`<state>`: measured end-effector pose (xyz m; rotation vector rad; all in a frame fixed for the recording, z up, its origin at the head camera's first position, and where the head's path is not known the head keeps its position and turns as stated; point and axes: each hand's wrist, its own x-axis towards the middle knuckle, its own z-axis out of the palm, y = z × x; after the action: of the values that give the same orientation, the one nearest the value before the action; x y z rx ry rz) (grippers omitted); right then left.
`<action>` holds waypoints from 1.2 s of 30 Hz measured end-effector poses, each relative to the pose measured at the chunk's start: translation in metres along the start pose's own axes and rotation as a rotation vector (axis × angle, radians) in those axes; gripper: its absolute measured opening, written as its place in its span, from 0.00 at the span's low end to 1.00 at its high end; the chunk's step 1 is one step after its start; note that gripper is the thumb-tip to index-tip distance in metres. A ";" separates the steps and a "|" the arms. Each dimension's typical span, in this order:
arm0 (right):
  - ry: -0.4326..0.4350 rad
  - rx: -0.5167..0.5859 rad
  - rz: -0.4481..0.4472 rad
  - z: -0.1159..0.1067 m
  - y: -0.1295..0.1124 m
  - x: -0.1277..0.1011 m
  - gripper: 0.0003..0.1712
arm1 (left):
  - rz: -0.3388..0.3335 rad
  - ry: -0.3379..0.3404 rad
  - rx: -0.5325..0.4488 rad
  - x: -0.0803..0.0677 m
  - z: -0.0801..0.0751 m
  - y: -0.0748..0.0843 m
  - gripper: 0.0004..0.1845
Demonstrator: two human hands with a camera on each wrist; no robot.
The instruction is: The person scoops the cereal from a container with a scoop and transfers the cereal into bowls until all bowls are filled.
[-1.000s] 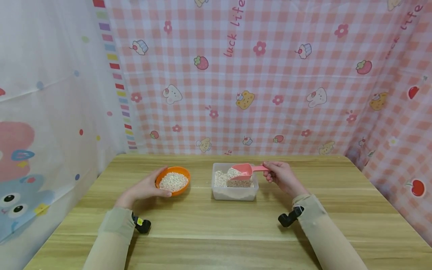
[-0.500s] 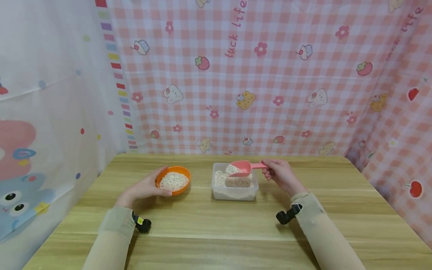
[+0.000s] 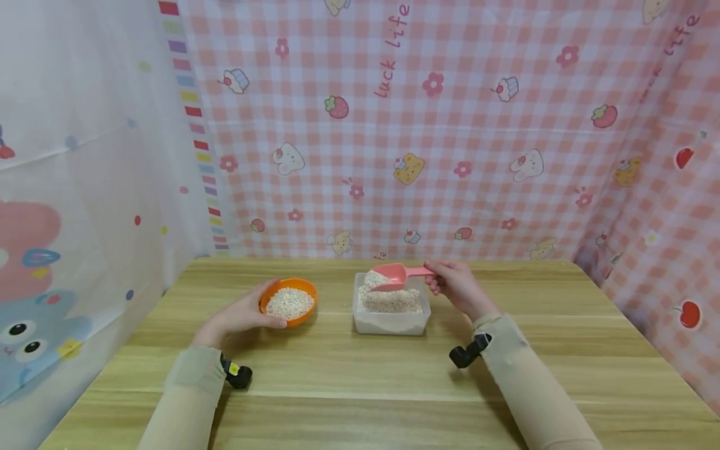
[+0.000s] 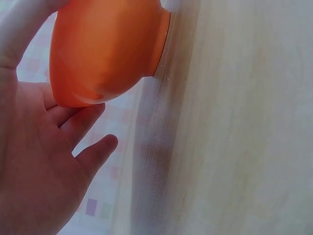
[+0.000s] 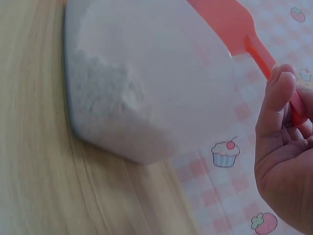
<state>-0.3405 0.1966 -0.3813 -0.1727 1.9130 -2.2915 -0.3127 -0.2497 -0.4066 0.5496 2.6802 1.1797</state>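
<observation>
An orange bowl (image 3: 289, 302) full of pale grains stands on the wooden table (image 3: 360, 375). My left hand (image 3: 243, 312) cups its near-left side; in the left wrist view the fingers (image 4: 85, 122) curl under the orange bowl (image 4: 105, 49). A clear plastic tub (image 3: 390, 305) of the same grains sits to the right. My right hand (image 3: 455, 286) pinches the handle of a pink scoop (image 3: 394, 275), heaped with grains and lifted above the tub's far edge. The right wrist view shows the tub (image 5: 142, 93), the scoop handle (image 5: 244, 34) and my fingers (image 5: 279, 127).
Pink checked cloth (image 3: 450, 125) hangs close behind and to the right of the table. A white printed sheet (image 3: 84, 187) hangs on the left. Bare wood lies between the containers and the table's near edge.
My right hand has lifted the loaded scoop out of the tub and moved it a little left. The left hand and the bowl have stayed put.
</observation>
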 end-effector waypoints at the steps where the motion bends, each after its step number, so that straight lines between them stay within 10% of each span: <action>1: -0.001 -0.002 0.000 0.002 0.000 0.001 0.15 | 0.000 0.001 0.007 0.000 0.000 0.000 0.58; 36: -0.094 -0.067 -0.023 0.073 0.001 0.028 0.19 | 0.002 0.012 0.002 0.000 0.000 -0.002 0.58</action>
<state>-0.3542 0.1208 -0.3695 -0.3057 1.9512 -2.1935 -0.3132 -0.2509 -0.4086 0.5477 2.6917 1.1842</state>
